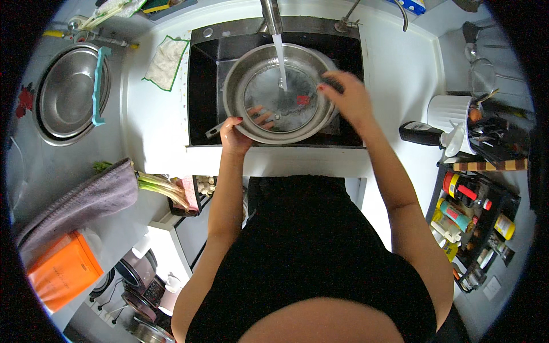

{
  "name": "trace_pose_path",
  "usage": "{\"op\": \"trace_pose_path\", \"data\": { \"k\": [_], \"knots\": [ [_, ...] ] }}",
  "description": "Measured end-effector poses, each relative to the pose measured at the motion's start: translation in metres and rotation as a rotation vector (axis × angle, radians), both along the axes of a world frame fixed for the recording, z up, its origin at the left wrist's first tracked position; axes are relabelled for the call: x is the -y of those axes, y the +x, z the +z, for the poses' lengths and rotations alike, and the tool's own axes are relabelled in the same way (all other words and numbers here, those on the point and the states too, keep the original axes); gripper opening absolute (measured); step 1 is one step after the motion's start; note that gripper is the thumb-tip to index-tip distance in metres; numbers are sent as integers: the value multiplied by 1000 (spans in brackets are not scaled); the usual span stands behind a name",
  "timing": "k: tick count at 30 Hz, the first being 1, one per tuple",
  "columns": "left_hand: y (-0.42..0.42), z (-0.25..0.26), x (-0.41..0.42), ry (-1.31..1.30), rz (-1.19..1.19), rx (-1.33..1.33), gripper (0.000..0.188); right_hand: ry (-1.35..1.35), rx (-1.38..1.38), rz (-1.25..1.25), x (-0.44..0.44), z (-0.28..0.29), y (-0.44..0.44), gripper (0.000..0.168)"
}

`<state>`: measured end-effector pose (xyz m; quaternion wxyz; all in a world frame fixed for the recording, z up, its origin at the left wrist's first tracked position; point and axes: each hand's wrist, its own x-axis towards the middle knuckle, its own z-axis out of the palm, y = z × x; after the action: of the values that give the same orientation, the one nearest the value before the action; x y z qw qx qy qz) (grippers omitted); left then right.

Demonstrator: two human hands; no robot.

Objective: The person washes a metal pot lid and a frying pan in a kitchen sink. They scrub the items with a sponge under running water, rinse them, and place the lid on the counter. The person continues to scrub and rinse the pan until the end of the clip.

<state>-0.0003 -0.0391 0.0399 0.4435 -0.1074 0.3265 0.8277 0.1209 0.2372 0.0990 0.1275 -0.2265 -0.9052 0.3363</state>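
A round glass lid (266, 92) with a wide steel rim is tilted over the black sink (201, 103). My left hand (236, 136) grips its near left rim, thumb on top. The other fingers show through the glass from beneath. Water (281, 60) streams from the faucet (271, 17) onto the glass, which bears a small red mark. At the right rim, my right hand (349, 96) is blurred and closed around a dark scrubber-like object (333, 82); its exact kind is unclear. A flat metal handle (214, 130) pokes out at the lower left; what it belongs to is hidden.
A green-edged cloth (166, 63) lies left of the sink. Farther left are steel basins (70, 92), a grey towel (94, 193), scallions (163, 188) and an orange bag (64, 270). To the right stand a white utensil holder (448, 113), a black bottle (422, 133) and a condiment rack (476, 231).
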Motion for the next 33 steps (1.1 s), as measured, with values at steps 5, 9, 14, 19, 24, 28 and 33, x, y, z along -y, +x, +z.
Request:
{"op": "trace_pose_path", "data": {
  "k": [5,9,14,19,24,28,33],
  "knots": [
    [2,-4,13,10,-50,-60,80,-469,335,-21,-48,-17,0,63],
    [8,-11,13,114,-69,-36,83,-920,390,128,-41,-9,-6,71],
    [-15,-49,13,-150,4,44,58,-698,360,167,-24,14,-21,71],
    [-30,-43,-39,-608,-203,6,43,-608,339,-56,-45,12,-14,76],
    [-57,-64,-39,-800,-585,-191,38,-985,556,-286,-68,14,22,36],
    [-65,32,-37,-870,-689,-388,33,-1320,577,-200,-52,-41,55,24],
    [-104,14,8,-902,-426,-695,41,-1169,323,-71,14,-78,9,54]
  ]
}}
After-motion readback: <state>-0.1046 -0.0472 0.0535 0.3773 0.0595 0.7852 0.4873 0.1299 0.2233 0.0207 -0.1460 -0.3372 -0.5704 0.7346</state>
